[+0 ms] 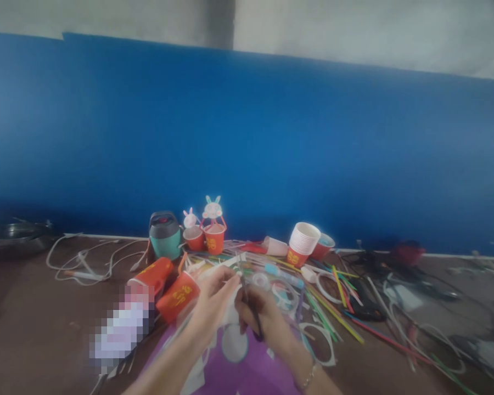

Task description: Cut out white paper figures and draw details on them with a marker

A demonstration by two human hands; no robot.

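My left hand (214, 293) has its fingers pinched narrow on white paper (231, 311), over the purple sheet (255, 367). My right hand (265, 315) has its fingers round the scissors (258, 325), blades pointing away from me. The paper should be light and crease easily, so its edge wants a gentle pinch; the scissors are stiff, best gripped by the loops. On the counter (33, 323), white-rimmed cups (304, 238) nest in a stack; a rabbit-eared figure (212, 209) rises from a red cup (214, 241). I can't see inside the teal jar (165, 244).
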